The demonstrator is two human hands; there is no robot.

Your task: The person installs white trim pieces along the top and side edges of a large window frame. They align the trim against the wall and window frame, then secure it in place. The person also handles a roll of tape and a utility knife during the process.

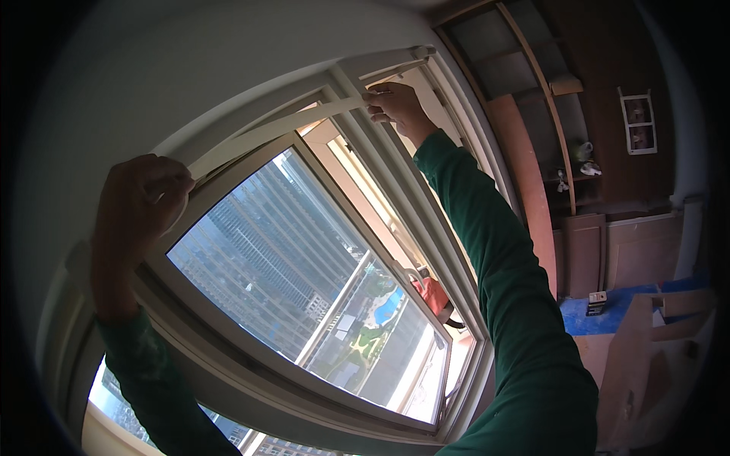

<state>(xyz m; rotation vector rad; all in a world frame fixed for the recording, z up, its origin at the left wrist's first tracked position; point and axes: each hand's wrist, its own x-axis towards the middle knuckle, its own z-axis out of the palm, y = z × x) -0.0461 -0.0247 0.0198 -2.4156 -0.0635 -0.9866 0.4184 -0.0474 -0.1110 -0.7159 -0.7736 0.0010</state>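
A long pale strip of tape [266, 131] stretches between my hands along the upper part of a white window frame [342, 83]. My left hand [148, 197] is closed on its left end, with part of a pale curved piece beside the palm. My right hand [391, 110], fingers bent, pinches the right end near the frame's upright. Below the strip a glazed window sash [281, 251] hangs tilted open, with a tall building, greenery and a blue pool visible through it. Both my forearms are in green sleeves.
At right stand open wooden shelving [566, 152], leaning boards [639, 251] and blue floor covering [578, 319] with a small container [596, 302] on it. A red item [432, 292], partly hidden, is beyond the window opening. The wall [190, 76] curves above the frame.
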